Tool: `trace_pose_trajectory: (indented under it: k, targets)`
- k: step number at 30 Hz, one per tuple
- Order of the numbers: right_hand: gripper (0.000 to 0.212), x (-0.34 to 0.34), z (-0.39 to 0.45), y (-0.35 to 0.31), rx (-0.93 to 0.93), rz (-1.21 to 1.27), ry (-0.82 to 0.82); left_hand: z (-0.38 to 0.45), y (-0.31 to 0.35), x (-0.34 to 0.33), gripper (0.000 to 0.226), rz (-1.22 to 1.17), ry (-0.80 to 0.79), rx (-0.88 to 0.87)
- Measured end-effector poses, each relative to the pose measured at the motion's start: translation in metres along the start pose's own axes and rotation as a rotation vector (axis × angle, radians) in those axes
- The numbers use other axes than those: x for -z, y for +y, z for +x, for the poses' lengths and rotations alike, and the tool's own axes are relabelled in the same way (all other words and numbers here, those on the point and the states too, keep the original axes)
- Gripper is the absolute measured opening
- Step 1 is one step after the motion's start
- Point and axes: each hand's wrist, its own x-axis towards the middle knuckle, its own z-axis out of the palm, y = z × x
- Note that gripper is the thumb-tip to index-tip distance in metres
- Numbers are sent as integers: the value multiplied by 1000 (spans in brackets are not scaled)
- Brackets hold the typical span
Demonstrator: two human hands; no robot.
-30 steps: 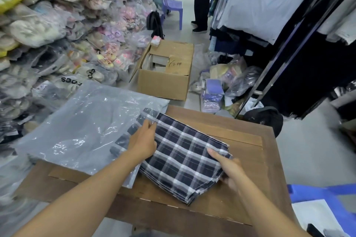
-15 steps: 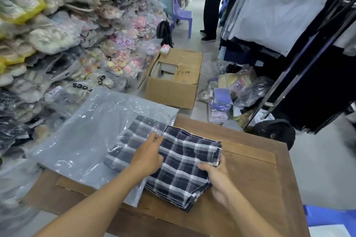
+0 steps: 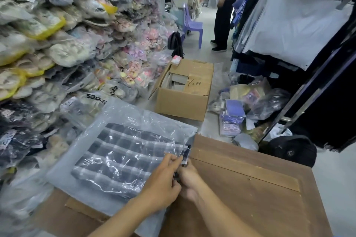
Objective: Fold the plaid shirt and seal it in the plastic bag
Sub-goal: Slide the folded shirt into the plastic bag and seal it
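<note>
The folded dark plaid shirt (image 3: 123,161) lies almost wholly inside the clear plastic bag (image 3: 127,119), which rests on the left part of the wooden table (image 3: 250,188) and hangs over its left edge. One small corner of the shirt sticks out at the bag's mouth on the right. My left hand (image 3: 163,181) lies on the bag by that mouth, fingers pinching its edge. My right hand (image 3: 187,178) is right beside it, fingers closed at the same opening, partly hidden behind the left hand.
Bagged shoes (image 3: 57,44) are stacked in a wall on the left. An open cardboard box (image 3: 183,92) stands on the floor beyond the table. Loose bags (image 3: 246,106) lie on the floor at right, below hanging garments (image 3: 289,19). A person (image 3: 223,5) stands by a purple chair (image 3: 192,25).
The shirt has slid left from half out of the bag to almost fully inside it. Both hands have come together at the bag's mouth.
</note>
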Motion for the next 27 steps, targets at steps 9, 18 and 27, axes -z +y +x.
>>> trace_pose_trajectory:
  k: [9, 18, 27]
  targets:
    - [29, 11, 4, -18, -101, -299, -145, 5, 15, 1, 69, -78, -49, -48]
    - [26, 77, 19, -87, 217, -432, 399, 13, 39, -7, 69, -39, -176, -104]
    - [42, 95, 40, -94, 369, -510, 530, 45, 67, -15, 44, 3, -268, -214]
